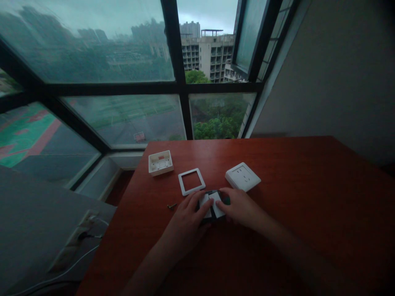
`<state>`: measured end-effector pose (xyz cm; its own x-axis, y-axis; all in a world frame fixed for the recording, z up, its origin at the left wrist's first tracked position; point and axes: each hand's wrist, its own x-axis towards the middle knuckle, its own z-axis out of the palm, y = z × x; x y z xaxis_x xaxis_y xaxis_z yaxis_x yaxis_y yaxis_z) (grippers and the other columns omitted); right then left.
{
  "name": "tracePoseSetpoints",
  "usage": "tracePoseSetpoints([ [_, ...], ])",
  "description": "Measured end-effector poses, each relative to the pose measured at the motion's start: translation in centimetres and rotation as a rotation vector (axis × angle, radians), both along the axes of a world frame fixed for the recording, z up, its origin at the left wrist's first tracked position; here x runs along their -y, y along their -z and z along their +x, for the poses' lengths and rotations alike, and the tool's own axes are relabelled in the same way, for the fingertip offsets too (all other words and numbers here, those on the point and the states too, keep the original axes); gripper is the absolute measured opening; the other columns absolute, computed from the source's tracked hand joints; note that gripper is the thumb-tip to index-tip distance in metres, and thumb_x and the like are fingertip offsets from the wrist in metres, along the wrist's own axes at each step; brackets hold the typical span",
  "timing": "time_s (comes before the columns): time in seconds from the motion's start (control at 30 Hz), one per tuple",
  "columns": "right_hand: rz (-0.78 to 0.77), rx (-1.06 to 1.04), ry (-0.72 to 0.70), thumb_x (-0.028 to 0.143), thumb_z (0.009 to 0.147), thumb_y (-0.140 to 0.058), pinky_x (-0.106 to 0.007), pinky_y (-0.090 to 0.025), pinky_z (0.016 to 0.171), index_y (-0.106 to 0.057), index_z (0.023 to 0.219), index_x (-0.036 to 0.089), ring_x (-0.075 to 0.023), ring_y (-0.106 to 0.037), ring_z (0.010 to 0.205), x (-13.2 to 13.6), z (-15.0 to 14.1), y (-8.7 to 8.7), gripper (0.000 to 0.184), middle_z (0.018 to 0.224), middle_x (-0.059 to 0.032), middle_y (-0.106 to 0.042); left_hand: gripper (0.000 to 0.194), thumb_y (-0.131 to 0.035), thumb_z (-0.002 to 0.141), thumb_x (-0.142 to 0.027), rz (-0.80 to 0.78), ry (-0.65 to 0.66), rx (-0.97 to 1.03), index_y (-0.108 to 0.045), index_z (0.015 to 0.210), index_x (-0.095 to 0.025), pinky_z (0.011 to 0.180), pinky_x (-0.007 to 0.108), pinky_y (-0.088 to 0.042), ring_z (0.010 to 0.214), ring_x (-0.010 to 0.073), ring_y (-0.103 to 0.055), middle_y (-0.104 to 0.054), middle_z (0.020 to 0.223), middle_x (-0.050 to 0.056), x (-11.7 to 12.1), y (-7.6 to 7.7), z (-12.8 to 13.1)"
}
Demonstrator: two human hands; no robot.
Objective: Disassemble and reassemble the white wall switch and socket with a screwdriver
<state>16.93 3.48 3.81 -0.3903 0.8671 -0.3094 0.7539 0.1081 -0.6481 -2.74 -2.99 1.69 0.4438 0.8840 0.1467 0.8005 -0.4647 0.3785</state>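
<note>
Observer: The room had grey daylight, a dark window frame [182,88] and a red-brown surface [308,176]. Where did your piece sit?

Handler: Left of the surface's middle, nearer its left edge than its right. It was a switch module [217,211], two white rockers on a dark base.

Observer: State of grip?

Handler: Both hands gripped it. My left hand [187,216] took the left side, its thumb over the face; my right hand [242,204] took the other side, thumb on the right rocker. I judged that the opposed hold resisted twisting. The fingers underneath were hidden. A green patch showed by my right fingers; identity undetermined.

Observer: Why that layout?

Handler: My inference: parts were spread beyond the hands to stay visible and within reach. The white frame [182,186] lay flat, just beyond my left fingers. Small screws [172,206] lay together towards the left edge, probably so they would not stray.

Observer: Containers?

Handler: A white box [160,172] sat by the far left corner, open side up, with a rectangular cut-out and small fittings inside. The socket unit [243,176], right of the frame, lay slotted face up; its interior was covered, contents unknown.
</note>
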Motion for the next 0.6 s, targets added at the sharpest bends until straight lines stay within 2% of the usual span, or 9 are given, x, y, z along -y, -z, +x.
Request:
tracePoseSetpoints([
  [0.1,-0.018,-0.011,-0.009,0.035,0.087,-0.054,-0.026,-0.049,0.057,-0.064,0.112,0.018,-0.0157,-0.067,0.057,0.15,0.05,0.19,0.031,0.081,-0.0048,-0.074,0.072,-0.07,0.076,-0.013,-0.01,-0.004,-0.02,-0.041,0.14,-0.03,0.107,0.055,-0.04,0.133,0.0335,-0.039,-0.04,0.146,0.011,-0.02,-0.02,-0.05],
  [0.2,0.012,-0.014,0.017,0.034,0.082,-0.061,-0.032,-0.052,0.075,-0.058,0.123,0.017,-0.0231,-0.071,0.085,0.29,0.29,0.34,0.045,0.098,-0.0094,-0.074,0.072,-0.07,0.077,-0.013,-0.004,-0.009,-0.017,-0.04,0.14,-0.031,0.107,0.055,-0.04,0.133,0.0335,-0.04,-0.041,0.146,0.01,0.04,0.02,-0.12],
  [0.3,0.038,-0.02,0.051,0.031,0.079,-0.065,-0.039,-0.045,0.095,-0.051,0.133,0.013,-0.0284,-0.061,0.114,0.33,0.54,0.28,0.058,0.122,-0.0156,-0.066,0.073,-0.071,0.077,-0.017,-0.01,-0.014,-0.002,-0.039,0.141,-0.03,0.107,0.055,-0.04,0.133,0.0334,-0.039,-0.039,0.147,0.011,0.12,0.07,-0.11],
  [0.37,0.028,-0.04,0.058,0.028,0.079,-0.065,-0.04,-0.042,0.099,-0.05,0.134,0.013,-0.0285,-0.057,0.12,0.42,0.67,0.18,0.059,0.129,-0.0167,-0.061,0.071,-0.072,0.078,-0.022,-0.016,-0.011,0.021,-0.04,0.14,-0.03,0.107,0.055,-0.04,0.133,0.0333,-0.039,-0.039,0.146,0.011,0.12,0.06,-0.04],
  [0.43,-0.027,-0.072,0.048,0.027,0.08,-0.062,-0.037,-0.049,0.09,-0.049,0.135,0.015,-0.0262,-0.065,0.106,0.59,0.76,0.15,0.058,0.121,-0.0152,-0.067,0.066,-0.071,0.079,-0.023,-0.015,-0.011,0.053,-0.042,0.138,-0.029,0.107,0.055,-0.041,0.133,0.0327,-0.04,-0.041,0.145,0.011,0.07,0.0,0.08],
  [0.5,-0.127,-0.107,0.031,0.027,0.083,-0.057,-0.031,-0.055,0.065,-0.044,0.139,0.016,-0.0212,-0.072,0.073,0.77,0.82,0.25,0.058,0.093,-0.0098,-0.075,0.064,-0.071,0.079,-0.021,-0.014,-0.019,0.083,-0.044,0.136,-0.029,0.105,0.055,-0.042,0.132,0.0323,-0.041,-0.043,0.143,0.011,0.02,-0.11,0.19],
  [0.57,-0.229,-0.138,0.022,0.025,0.086,-0.052,-0.024,-0.048,0.042,-0.036,0.143,0.015,-0.016,-0.064,0.046,0.85,0.85,0.4,0.06,0.067,-0.002,-0.072,0.064,-0.071,0.078,-0.02,-0.024,-0.024,0.104,-0.044,0.136,-0.028,0.105,0.055,-0.043,0.131,0.0322,-0.042,-0.044,0.141,0.011,0.02,-0.23,0.28],
  [0.6,-0.264,-0.15,0.025,0.025,0.087,-0.05,-0.022,-0.044,0.037,-0.033,0.144,0.015,-0.0146,-0.06,0.04,0.84,0.86,0.46,0.061,0.061,0.0003,-0.07,0.065,-0.071,0.078,-0.019,-0.03,-0.024,0.113,-0.044,0.136,-0.028,0.105,0.054,-0.042,0.131,0.0321,-0.041,-0.044,0.142,0.01,0.03,-0.3,0.31],
])
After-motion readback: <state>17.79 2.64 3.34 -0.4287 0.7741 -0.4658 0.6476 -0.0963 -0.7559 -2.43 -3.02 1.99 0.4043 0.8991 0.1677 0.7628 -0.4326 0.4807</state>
